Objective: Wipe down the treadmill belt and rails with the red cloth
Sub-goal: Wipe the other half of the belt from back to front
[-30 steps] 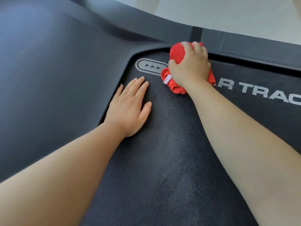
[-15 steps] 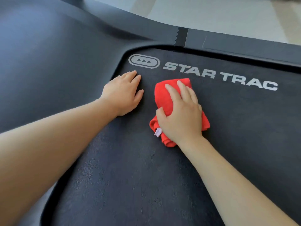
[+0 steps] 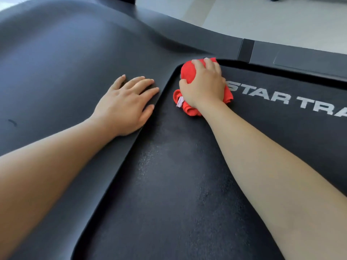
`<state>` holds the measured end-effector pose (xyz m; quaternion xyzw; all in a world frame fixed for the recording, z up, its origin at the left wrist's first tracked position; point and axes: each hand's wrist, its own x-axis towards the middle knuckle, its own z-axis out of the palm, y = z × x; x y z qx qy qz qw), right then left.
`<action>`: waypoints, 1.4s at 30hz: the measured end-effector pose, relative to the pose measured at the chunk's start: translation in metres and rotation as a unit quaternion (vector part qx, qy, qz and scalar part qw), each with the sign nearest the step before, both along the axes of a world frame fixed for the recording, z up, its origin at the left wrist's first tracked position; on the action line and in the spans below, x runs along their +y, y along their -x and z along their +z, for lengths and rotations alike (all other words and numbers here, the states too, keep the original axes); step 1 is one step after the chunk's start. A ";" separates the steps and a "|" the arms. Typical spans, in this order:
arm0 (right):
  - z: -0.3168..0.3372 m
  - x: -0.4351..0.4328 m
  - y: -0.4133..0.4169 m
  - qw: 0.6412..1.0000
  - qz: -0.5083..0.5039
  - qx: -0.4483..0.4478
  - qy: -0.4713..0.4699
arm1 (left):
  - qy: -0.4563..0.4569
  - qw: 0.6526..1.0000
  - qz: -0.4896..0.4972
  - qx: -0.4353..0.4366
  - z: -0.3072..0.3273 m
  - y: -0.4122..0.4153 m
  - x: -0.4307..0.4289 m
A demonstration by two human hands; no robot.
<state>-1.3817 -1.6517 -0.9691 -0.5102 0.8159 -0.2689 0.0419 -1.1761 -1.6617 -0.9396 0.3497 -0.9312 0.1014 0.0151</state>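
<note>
The black textured treadmill belt (image 3: 178, 184) fills the lower middle, with white STAR TRAC lettering (image 3: 285, 98) at the right. My right hand (image 3: 203, 85) presses a bunched red cloth (image 3: 188, 72) onto the belt's far left corner, over the start of the lettering. A small white tag sticks out of the cloth's near side. My left hand (image 3: 124, 106) lies flat, fingers spread, on the smooth dark motor cover (image 3: 56, 72) just left of the belt edge. The side rail (image 3: 300, 55) runs along the far edge, beyond the cloth.
A pale floor (image 3: 262, 19) lies beyond the rail at the top right. A small dark mark (image 3: 12, 121) sits on the motor cover at the far left. The belt edge curves down from the cloth toward the bottom left.
My right hand has pushed the red cloth from mid-belt back up into the far left corner. My left hand has shifted left off the belt onto the motor cover.
</note>
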 end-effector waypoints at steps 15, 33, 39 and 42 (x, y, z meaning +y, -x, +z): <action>-0.005 0.084 -0.046 0.999 0.048 0.010 0.011 | 0.012 1.000 -0.011 0.000 -0.004 -0.001 -0.003; 0.004 0.104 -0.070 0.997 0.074 0.018 -0.017 | 0.006 1.000 -0.023 0.018 -0.004 -0.001 -0.009; 0.003 0.185 -0.110 0.997 0.075 0.014 -0.024 | -0.031 0.999 -0.030 0.017 -0.004 -0.018 0.025; 0.004 0.224 -0.134 0.996 0.077 0.018 -0.029 | -0.047 0.998 -0.044 0.023 -0.004 -0.041 0.058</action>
